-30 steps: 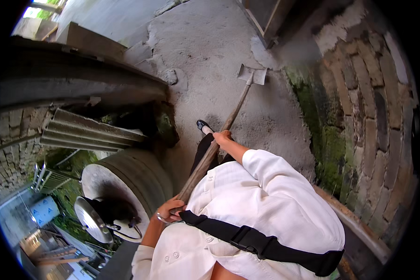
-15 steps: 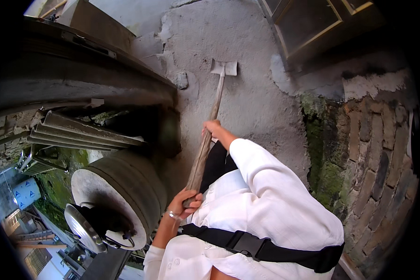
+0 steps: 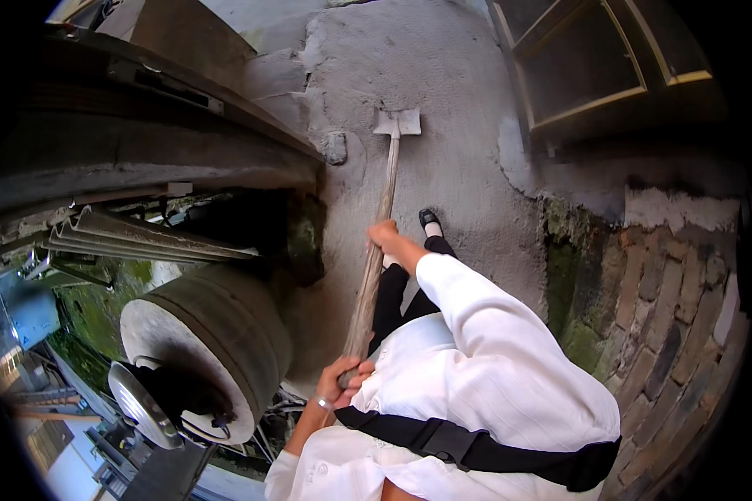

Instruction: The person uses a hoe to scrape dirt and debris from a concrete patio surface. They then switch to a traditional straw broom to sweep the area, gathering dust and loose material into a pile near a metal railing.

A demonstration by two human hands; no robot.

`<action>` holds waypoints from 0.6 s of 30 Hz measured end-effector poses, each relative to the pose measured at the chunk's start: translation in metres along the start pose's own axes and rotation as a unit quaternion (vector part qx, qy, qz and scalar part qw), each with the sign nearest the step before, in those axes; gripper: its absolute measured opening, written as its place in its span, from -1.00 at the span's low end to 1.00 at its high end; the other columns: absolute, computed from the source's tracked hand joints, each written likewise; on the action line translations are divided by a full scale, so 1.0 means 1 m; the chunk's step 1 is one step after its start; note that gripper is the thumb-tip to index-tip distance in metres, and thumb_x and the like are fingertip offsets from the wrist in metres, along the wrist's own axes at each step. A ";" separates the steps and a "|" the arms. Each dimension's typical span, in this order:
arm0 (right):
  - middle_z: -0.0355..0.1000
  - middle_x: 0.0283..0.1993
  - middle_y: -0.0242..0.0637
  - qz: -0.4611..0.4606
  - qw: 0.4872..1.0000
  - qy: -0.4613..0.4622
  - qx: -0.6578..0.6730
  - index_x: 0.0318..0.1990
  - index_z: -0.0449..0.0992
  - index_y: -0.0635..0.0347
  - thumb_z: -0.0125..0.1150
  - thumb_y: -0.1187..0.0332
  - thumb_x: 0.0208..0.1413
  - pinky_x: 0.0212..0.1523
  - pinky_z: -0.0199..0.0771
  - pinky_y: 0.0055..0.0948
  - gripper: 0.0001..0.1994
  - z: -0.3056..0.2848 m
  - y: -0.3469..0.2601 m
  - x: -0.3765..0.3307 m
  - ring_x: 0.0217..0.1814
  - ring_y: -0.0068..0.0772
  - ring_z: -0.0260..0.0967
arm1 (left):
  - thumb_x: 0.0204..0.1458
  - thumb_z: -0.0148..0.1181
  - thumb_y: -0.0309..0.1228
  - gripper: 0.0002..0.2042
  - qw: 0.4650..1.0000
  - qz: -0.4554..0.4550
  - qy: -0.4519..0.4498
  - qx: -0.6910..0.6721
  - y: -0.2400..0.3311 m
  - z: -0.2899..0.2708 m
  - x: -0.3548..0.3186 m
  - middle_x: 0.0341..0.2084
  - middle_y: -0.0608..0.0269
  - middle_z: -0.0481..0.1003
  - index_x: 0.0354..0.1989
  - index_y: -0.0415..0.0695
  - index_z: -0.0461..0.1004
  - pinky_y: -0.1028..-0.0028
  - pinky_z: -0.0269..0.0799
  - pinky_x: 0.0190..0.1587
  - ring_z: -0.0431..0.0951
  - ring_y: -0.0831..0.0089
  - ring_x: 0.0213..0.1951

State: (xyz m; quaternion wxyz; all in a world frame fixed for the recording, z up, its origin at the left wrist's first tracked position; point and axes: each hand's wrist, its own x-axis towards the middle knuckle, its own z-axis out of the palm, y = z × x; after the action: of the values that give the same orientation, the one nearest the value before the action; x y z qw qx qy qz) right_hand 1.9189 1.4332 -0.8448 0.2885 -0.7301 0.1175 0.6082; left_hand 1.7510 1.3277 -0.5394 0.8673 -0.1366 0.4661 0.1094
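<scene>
Head camera looks steeply down, near, over the concrete ground [image 3: 443, 75].

The person wears a loose white long-sleeved shirt [image 3: 493, 376] with faint vertical ribbing and small buttons, crossed by a broad black webbing strap with a plastic buckle [image 3: 464, 441]. Below it show black trousers [image 3: 393, 296], a white sock and a black shoe [image 3: 429, 220]. A thin silver bracelet [image 3: 322, 403] circles the left wrist.

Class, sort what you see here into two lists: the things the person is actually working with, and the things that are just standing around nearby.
In use:
- shovel, blade on the concrete ground
- left hand gripping the handle's end
- right hand gripping it midway

Just lying about:
- large round concrete pot
- metal lid on it
- brick wall
- corrugated sheets
- window frame
</scene>
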 end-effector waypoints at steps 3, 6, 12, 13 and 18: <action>0.33 -0.49 -0.01 -0.027 0.998 0.004 -0.053 -0.30 0.28 0.52 -0.05 0.61 -0.19 -0.64 0.42 -0.16 -0.78 0.000 0.034 -0.049 -0.61 -0.18 0.36 | -0.04 -0.07 -0.34 -0.73 0.998 0.016 0.054 0.035 -0.020 -0.035 -0.037 -0.67 0.28 0.28 -0.28 -0.32 0.30 0.68 0.05 -0.78 0.12 0.68 -0.77; 0.34 -0.49 -0.02 -0.029 0.996 0.002 -0.089 -0.31 0.28 0.52 -0.03 0.61 -0.21 -0.65 0.41 -0.19 -0.78 -0.007 0.021 -0.039 -0.60 -0.19 0.36 | -0.06 -0.05 -0.33 -0.74 0.991 0.055 0.121 -0.010 -0.038 -0.027 -0.019 -0.68 0.27 0.30 -0.32 -0.32 0.31 0.69 0.03 -0.80 0.12 0.67 -0.78; 0.31 -0.63 -0.07 -0.046 0.996 -0.065 0.026 -0.46 0.32 0.43 0.05 0.58 -0.26 -0.69 0.40 -0.22 -0.86 -0.044 -0.088 -0.007 -0.70 -0.21 0.31 | -0.06 -0.01 -0.34 -0.80 0.999 -0.005 -0.050 0.008 0.000 0.075 0.039 -0.72 0.28 0.27 -0.46 -0.25 0.25 0.72 -0.01 -0.81 0.13 0.66 -0.79; 0.30 -0.65 -0.07 -0.051 0.995 -0.075 0.047 -0.49 0.31 0.42 0.05 0.58 -0.27 -0.69 0.40 -0.21 -0.88 -0.050 -0.087 -0.006 -0.71 -0.21 0.30 | -0.06 -0.01 -0.34 -0.81 0.998 0.007 -0.036 0.050 -0.002 0.090 0.033 -0.72 0.28 0.26 -0.46 -0.24 0.25 0.72 -0.01 -0.81 0.13 0.66 -0.79; 0.31 -0.58 -0.04 -0.081 0.995 -0.050 0.014 -0.47 0.27 0.43 0.03 0.58 -0.29 -0.69 0.42 -0.23 -0.85 -0.057 -0.047 -0.041 -0.72 -0.20 0.30 | -0.07 0.00 -0.35 -0.82 0.978 0.103 0.060 0.169 -0.039 0.054 -0.005 -0.68 0.22 0.33 -0.48 -0.24 0.35 0.61 0.16 -0.72 0.25 0.57 -0.73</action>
State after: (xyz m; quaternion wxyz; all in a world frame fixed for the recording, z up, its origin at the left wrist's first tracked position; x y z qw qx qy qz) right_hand 1.9806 1.4320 -0.7870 0.3525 -0.7020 0.0517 0.6166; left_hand 1.8031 1.3087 -0.5017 0.8322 0.0548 0.5409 0.1093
